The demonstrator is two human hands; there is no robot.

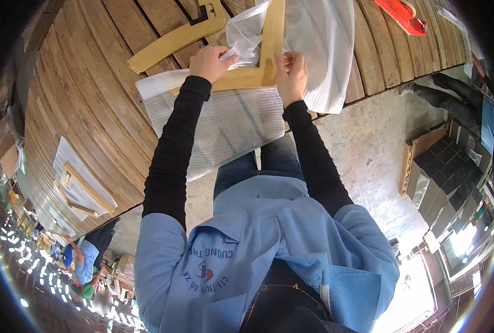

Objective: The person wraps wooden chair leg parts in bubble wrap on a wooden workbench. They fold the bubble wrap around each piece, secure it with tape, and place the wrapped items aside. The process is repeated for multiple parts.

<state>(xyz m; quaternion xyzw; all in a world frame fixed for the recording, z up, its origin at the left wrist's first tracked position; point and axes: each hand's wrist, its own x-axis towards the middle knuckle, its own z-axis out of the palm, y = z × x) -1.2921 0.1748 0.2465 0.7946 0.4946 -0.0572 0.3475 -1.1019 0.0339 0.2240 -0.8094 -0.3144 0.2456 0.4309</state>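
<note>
Wearing a light blue shirt, a co-worker point(86, 265) shows small at the lower left of the frame. Above, at the left, a thin white sheet point(64, 150) lies on the table point(91, 83), whose long brown planks run in bowed lines with dark gaps; slim, straight pale wood strips point(89, 187) rest on that sheet. At upper centre-left lies a smooth, curved yellowish wood piece point(175, 46), with a black angled bracket point(204, 15) against its upper part.

Just right of it, the left hand point(209, 63) has thumb and fingers drawn together on crumpled, cloudy foam wrap point(246, 36). Below the hand spreads a ribbed, see-through foam sheet point(230, 119), partly over the table's edge. On it, at upper centre, sits the smooth wood frame point(272, 44), two flat bars meeting in a corner. The right hand point(292, 75) is at that corner, fingers bent and close together; I cannot tell whether they grip wood or foam. Right of it hangs more ribbed foam point(327, 53). A shiny red packet point(403, 16) lies at upper right, above the mottled grey floor point(369, 133).
</note>
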